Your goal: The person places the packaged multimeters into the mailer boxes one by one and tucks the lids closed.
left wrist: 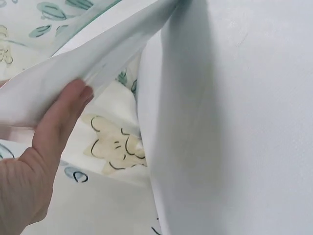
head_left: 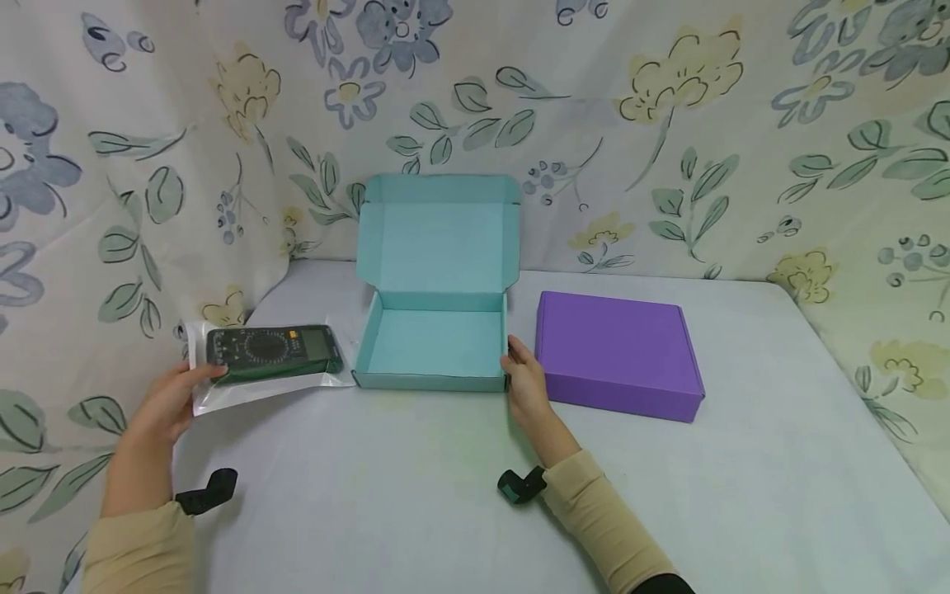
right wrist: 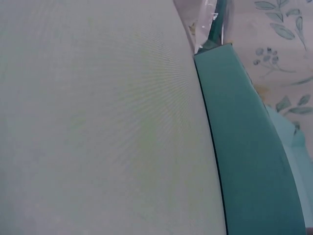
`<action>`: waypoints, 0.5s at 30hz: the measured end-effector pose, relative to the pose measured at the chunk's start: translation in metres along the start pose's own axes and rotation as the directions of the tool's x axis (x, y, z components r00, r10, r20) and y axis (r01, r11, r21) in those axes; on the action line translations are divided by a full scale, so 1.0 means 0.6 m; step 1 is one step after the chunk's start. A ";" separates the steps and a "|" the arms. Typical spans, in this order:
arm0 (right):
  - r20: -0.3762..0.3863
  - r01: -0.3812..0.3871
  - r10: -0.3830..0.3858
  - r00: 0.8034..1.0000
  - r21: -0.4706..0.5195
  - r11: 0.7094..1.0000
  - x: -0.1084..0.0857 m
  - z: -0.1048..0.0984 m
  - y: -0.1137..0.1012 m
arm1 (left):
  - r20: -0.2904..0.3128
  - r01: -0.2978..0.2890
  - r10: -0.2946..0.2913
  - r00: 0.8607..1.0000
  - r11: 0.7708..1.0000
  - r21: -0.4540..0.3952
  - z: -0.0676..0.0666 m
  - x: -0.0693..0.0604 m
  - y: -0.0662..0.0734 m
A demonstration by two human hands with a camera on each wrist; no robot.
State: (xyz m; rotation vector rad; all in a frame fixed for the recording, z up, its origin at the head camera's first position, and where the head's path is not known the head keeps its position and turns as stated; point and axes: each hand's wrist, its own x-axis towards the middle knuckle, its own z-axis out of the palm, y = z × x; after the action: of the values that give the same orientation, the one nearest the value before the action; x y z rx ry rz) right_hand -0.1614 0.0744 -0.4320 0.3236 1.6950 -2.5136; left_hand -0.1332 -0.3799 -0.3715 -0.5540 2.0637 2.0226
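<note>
Clearly, the left hand (head_left: 174,400) pinches the left end of a white-and-clear plastic pouch (head_left: 237,394) containing a black, rectangular multimeter (head_left: 267,349), just left of the open turquoise cardboard box (head_left: 438,340) on the white table (head_left: 401,495). The right hand (head_left: 529,386) touches that box's near right corner (whether it grips, I can't tell). Good handling would mean supporting the multimeter's body rather than loose plastic, and steadying the box without squeezing it.

The white table (head_left: 356,495) bears a turquoise box (head_left: 438,340) — and a purple box (head_left: 618,351).
</note>
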 end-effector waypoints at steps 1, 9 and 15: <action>-0.001 0.001 -0.001 1.000 0.000 1.000 0.001 0.000 0.000 | -0.027 -0.007 0.007 1.000 1.000 -0.006 0.004 0.000 0.000; -0.001 0.004 -0.004 1.000 0.002 1.000 0.001 -0.001 0.001 | -0.188 -0.071 0.062 0.980 0.997 -0.037 0.025 -0.006 -0.003; 0.001 0.008 -0.008 1.000 0.004 1.000 0.000 -0.001 0.001 | -0.241 -0.098 0.046 0.969 0.973 -0.207 0.027 -0.015 0.002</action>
State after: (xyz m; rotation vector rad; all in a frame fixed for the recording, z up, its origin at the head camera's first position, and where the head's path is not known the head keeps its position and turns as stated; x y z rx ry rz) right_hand -0.1615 0.0747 -0.4326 0.3156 1.6951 -2.5223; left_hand -0.1273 -0.3624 -0.3678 -0.8041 2.0244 2.3457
